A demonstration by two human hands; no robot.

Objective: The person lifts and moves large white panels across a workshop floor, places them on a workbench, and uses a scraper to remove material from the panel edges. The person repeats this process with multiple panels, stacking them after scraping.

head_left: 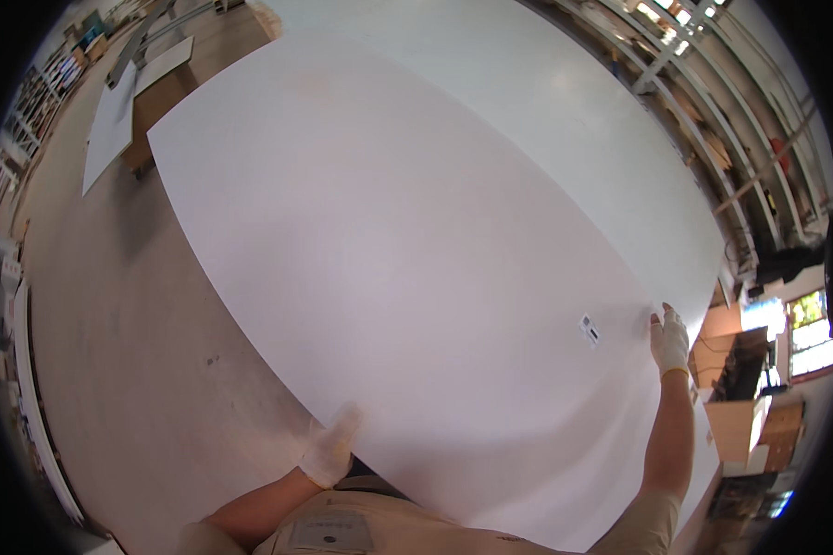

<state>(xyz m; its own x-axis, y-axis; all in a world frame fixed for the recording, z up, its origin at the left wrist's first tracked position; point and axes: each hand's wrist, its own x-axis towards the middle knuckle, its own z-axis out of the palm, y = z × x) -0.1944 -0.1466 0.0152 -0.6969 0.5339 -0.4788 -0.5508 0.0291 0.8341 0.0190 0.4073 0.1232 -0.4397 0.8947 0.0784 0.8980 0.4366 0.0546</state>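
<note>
A large thin white sheet spreads across the middle of the head view, bowed near its right end. It bears a small printed label. My left hand, in a white glove, is closed round the sheet's near edge; the thumb side shows on top and the other fingers are hidden. Out at the right, my right hand touches the sheet close to its far right edge. Its glove leaves the fingertips bare, and the fingers reach forward, slightly apart from the thumb.
Beneath and beyond the sheet lies a pale greenish-white surface. Long storage racks run along the upper right. Boards stand at the upper left on the grey floor. Wooden boxes sit at the right, below a window.
</note>
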